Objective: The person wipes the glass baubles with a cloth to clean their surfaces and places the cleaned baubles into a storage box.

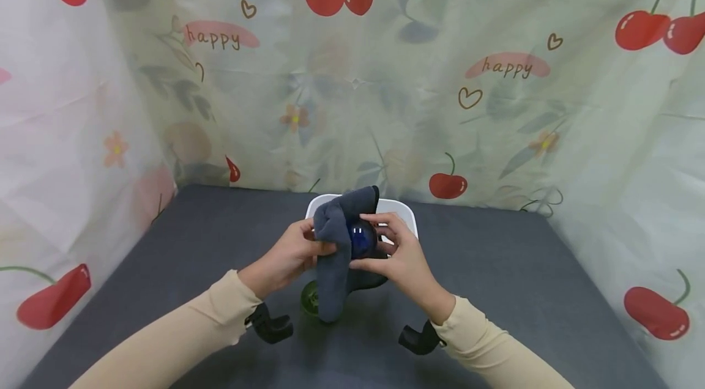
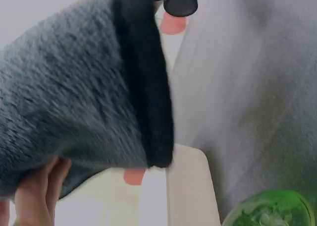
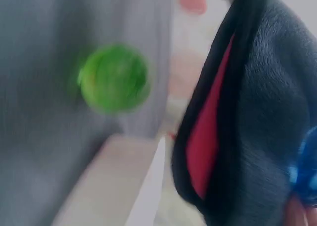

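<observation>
A dark grey plush cloth (image 1: 332, 279) with black edging hangs from my left hand (image 1: 289, 257), which pinches it between thumb and fingers. Part of its other face shows red (image 3: 205, 146) in the right wrist view. My right hand (image 1: 404, 257) grips a shiny, rounded dark blue glass object (image 1: 362, 239) between thumb and fingers. The blue piece rests against the cloth, and its far side is hidden. In the left wrist view, cloth (image 2: 74, 87) covers much of the picture and hides most of the left fingers (image 2: 32, 201).
Behind the hands stands a white container (image 1: 409, 213), its inside mostly hidden. A round green glass object (image 1: 308, 302) sits on the dark grey table (image 1: 496, 279), partly behind the cloth. Cherry-printed curtains (image 1: 358, 101) enclose the back and sides.
</observation>
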Motion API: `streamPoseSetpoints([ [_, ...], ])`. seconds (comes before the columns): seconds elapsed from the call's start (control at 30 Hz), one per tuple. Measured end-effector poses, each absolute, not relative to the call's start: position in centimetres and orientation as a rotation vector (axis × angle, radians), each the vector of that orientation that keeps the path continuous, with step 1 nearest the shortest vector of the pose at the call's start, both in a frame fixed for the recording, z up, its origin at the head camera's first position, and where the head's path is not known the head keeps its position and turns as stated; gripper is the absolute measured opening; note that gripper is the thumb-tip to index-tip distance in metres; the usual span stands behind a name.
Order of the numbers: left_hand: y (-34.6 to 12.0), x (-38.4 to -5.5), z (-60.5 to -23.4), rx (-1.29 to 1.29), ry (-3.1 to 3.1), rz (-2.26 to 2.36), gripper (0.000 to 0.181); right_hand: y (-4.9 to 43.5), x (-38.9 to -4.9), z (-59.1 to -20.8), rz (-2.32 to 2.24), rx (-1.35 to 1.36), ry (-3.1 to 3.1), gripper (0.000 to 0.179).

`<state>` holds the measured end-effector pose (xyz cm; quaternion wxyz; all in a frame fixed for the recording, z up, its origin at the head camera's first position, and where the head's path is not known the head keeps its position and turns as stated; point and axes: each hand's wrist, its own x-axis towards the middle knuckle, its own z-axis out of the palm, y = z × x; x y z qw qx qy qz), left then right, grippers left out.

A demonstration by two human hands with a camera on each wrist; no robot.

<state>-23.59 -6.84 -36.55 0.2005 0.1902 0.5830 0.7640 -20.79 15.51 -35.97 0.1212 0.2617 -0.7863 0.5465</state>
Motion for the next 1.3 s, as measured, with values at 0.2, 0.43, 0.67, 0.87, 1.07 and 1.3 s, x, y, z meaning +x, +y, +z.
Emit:
streamPoseSetpoints([
  [0.2, -6.5, -23.4, -36.3, 0.494, 1.771, 2.084, 0.046, 15.5, -20.8, -36.1, 1.242, 0.84, -2.307, 0.069],
  [0.43, -6.4, -23.2, -35.8, 0.511, 1.874, 2.042, 0.05, 15.5, -20.8, -36.3, 1.407, 0.804, -2.204, 0.07],
  [0.67, -7.2, -22.8, -35.8, 0.596, 1.907, 1.914, 0.044, 15.2, -21.1, -36.6, 1.502, 0.85, -2.239, 0.068],
  [0.87, -7.2, -22.9, -36.2, 0.576, 1.974, 1.91, 0.043, 15.3, -21.4, -36.3, 1.071, 0.917, -2.353, 0.069],
  [1.07, -7.1, -23.2, -36.7, 0.393, 1.868, 2.074, 0.024, 15.6, -21.2, -36.3, 1.517, 0.83, -2.352, 0.07],
  [1.3, -6.2, -23.1, -36.8, 0.511, 1.887, 2.033, 0.039, 15.5, -21.2, -35.8, 1.066, 0.81, -2.395, 0.068],
])
